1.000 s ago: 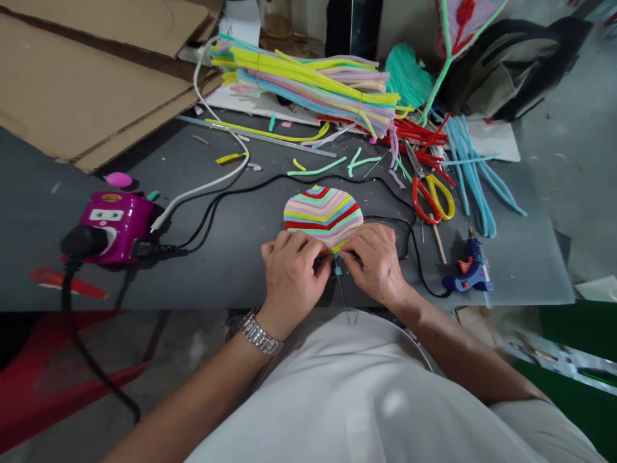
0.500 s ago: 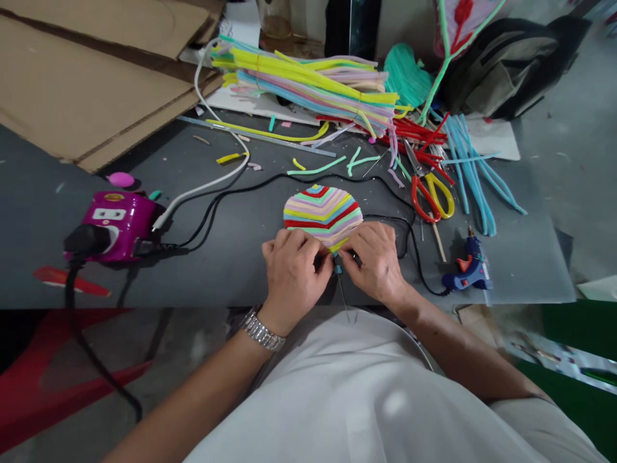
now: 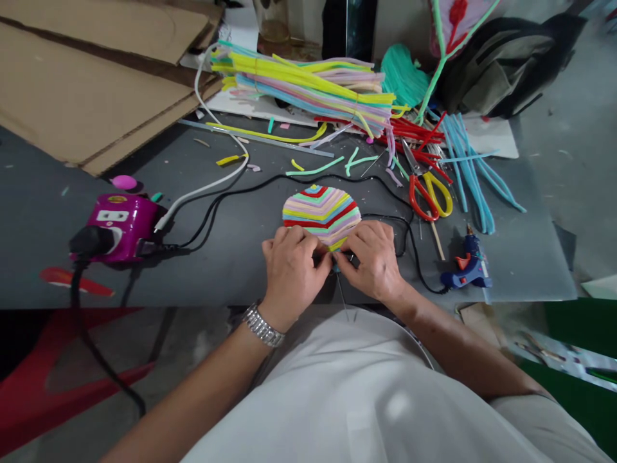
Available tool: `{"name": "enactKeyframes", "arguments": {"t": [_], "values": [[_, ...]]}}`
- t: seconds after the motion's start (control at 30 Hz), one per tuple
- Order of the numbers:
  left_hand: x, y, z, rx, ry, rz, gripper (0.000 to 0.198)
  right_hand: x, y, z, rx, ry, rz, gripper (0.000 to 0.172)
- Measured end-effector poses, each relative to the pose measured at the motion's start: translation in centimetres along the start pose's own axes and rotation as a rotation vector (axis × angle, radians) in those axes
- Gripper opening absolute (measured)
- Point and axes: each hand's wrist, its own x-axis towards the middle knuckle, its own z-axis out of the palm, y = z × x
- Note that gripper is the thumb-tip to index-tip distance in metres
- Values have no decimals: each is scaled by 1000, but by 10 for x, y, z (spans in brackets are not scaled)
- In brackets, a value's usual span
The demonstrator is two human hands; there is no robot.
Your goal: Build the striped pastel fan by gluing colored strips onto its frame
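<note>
1. Hands: left hand (image 3: 292, 270) and right hand (image 3: 372, 260) meet in front of the shirt, thumbs and fingers both pinching the lower tip of the striped piece (image 3: 322, 212); exact grip partly hidden.
2. Key relation: piece lies flat at 12 from the fingertips, tip between them. Chevron midline runs roughly 11 to 5; lower sides covered, can't confirm long axis. Neither hand nearer, both touching.
3. Thin wire (image 3: 342, 292) runs from the pinch toward 6.
4. Black cord (image 3: 329, 175) crosses just beyond the piece at 12, loops down near the right hand. Nothing seen between fingertips and tip.
5. Scissors (image 3: 429, 188) at 2, glue gun (image 3: 468, 263) at 3.
6. Farther: pipe-cleaner bundle (image 3: 313, 77) at 12, cardboard (image 3: 120, 96) at 10, purple power socket (image 3: 130, 212) at 9.
</note>
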Motion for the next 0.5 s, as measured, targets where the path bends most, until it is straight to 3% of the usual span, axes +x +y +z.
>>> {"name": "enactKeyframes", "arguments": {"t": [0.5], "values": [[-1,-2,2,-2,16,4,16,1,3,0,130,-26,70,15]]}}
